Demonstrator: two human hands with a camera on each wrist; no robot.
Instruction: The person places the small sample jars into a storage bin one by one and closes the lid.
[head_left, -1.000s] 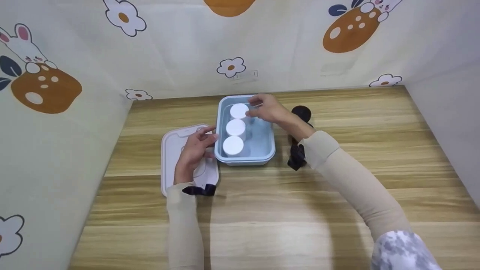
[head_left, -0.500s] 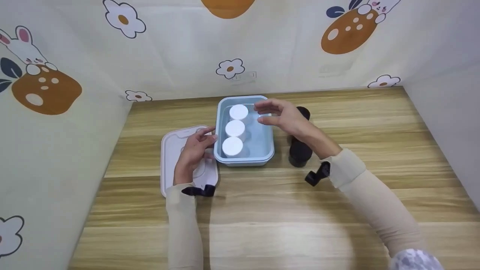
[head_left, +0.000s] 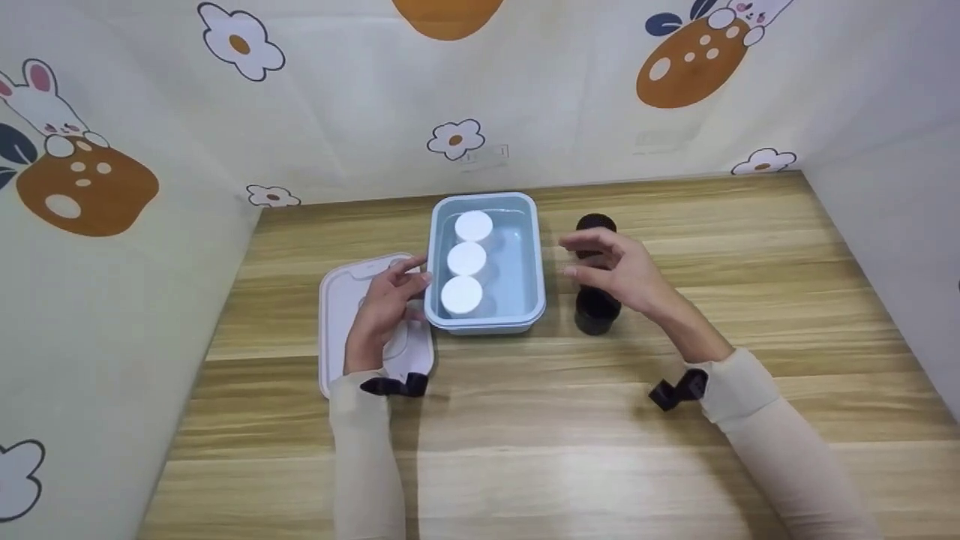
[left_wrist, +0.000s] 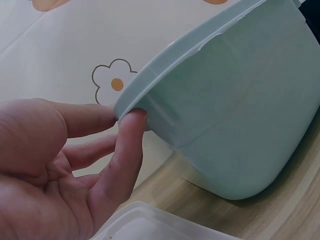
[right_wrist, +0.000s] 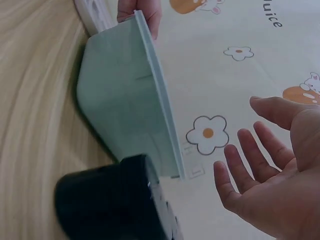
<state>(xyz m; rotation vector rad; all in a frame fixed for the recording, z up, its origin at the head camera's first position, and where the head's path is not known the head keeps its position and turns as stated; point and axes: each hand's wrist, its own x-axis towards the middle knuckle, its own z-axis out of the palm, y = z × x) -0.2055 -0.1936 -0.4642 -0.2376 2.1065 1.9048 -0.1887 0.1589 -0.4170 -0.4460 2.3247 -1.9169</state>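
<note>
A light blue plastic box [head_left: 529, 315] stands on the table. Inside it, three round white-topped containers [head_left: 467, 259] line its left side. My left hand [head_left: 382, 311] pinches the box's left rim between thumb and finger; the left wrist view shows the fingertips [left_wrist: 131, 120] at that rim. To the right of the box, my right hand [head_left: 626, 274] hovers above black cylindrical jars [head_left: 596, 319], apart from them and holding nothing. Its fingers are spread and slightly bent in the right wrist view. It partly hides the jars in the head view.
A pale flat lid [head_left: 341, 322] lies left of the box, partly under my left hand. The wood-grain table [head_left: 525, 435] ends at a printed cloth wall [head_left: 360, 112] behind the box, with more walls left and right.
My right hand has drawn back from the box, away from the farthest white top, rightward and nearer to me, over the black jars. The left hand has stayed at the rim.
</note>
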